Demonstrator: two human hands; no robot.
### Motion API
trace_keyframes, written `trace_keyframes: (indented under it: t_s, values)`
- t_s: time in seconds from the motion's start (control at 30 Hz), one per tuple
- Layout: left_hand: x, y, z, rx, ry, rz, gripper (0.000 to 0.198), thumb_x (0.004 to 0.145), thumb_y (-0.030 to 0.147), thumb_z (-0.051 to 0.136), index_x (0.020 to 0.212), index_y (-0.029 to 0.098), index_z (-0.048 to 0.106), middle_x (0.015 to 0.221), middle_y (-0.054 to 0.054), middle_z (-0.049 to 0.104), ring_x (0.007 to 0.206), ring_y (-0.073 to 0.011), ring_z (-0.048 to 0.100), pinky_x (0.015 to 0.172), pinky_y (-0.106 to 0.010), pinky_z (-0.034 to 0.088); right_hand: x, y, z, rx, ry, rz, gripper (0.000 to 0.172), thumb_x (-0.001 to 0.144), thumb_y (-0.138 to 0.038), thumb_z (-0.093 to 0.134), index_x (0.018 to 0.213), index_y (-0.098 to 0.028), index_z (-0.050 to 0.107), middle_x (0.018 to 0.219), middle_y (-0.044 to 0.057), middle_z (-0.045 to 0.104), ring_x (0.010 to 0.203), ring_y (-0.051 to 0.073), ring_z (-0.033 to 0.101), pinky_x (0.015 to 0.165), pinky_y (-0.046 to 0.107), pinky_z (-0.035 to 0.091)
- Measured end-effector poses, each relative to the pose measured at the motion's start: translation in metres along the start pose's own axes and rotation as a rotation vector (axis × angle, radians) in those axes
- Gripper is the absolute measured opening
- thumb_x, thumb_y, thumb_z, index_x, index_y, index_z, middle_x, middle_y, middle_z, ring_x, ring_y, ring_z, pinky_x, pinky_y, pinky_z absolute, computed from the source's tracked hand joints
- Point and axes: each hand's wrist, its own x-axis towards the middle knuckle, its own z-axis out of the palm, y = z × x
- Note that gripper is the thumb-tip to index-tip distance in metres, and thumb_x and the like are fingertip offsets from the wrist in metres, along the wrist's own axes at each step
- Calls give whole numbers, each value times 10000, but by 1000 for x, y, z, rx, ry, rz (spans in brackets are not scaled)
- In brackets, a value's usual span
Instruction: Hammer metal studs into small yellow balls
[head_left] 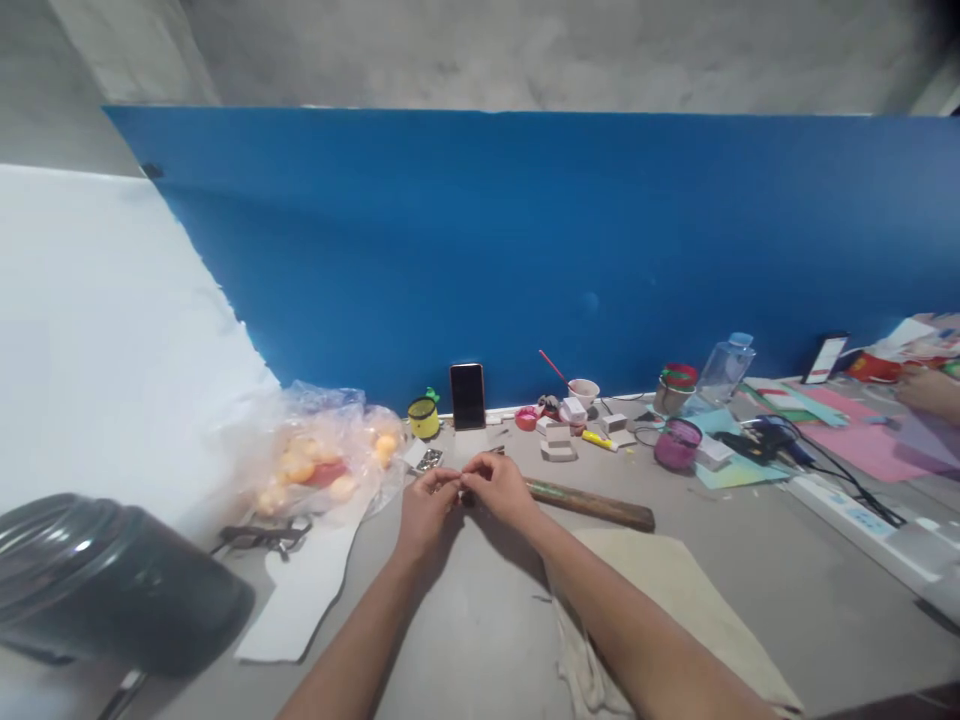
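Over the middle of the table my left hand point(433, 505) and my right hand point(496, 488) meet at the fingertips. Both are closed in a pinch around something small and dark, too hidden by the fingers to name. A wooden handle point(592, 500) with a green mark lies just right of my right hand; its far end is hidden behind that hand. Close beyond my left hand is a small dark and silver piece point(430, 459) on the table. A black phone point(468, 396) stands upright against the blue partition, straight ahead of my hands.
A plastic bag of orange balls point(315, 460) lies left, behind a large dark container point(112, 590). Cloth point(675, 590) lies under my right forearm. Further right are a yellow tube point(600, 441), a purple cup point(678, 443), a power strip point(862, 520) and another person's hand point(926, 390).
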Motion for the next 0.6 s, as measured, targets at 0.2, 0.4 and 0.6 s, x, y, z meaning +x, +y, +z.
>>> trace_keyframes:
  t_s: [0.2, 0.4, 0.6]
  values:
    - [-3, -7, 3, 82, -23, 163, 207, 701, 369, 745, 747, 173, 697, 651, -26, 705, 613, -182, 635, 636, -298, 501, -2, 23, -2, 162, -85, 15, 89, 741, -274, 711, 719, -190, 690, 647, -3, 672, 628, 149, 586, 623, 266, 460]
    - [-4, -17, 3, 89, 21, 184, 193, 743, 351, 727, 816, 189, 651, 717, -24, 709, 661, -185, 654, 626, -284, 511, 0, 23, 2, 301, -87, 89, 151, 730, -319, 733, 693, -189, 666, 585, -13, 609, 507, 108, 481, 498, 243, 387]
    - [3, -25, -1, 25, -89, 118, 406, 672, 233, 719, 1076, 205, 677, 751, -4, 701, 609, -161, 624, 549, -251, 483, 6, 26, -5, 447, -11, 201, 301, 683, -436, 809, 729, -178, 661, 582, -26, 607, 449, 68, 450, 434, 200, 340]
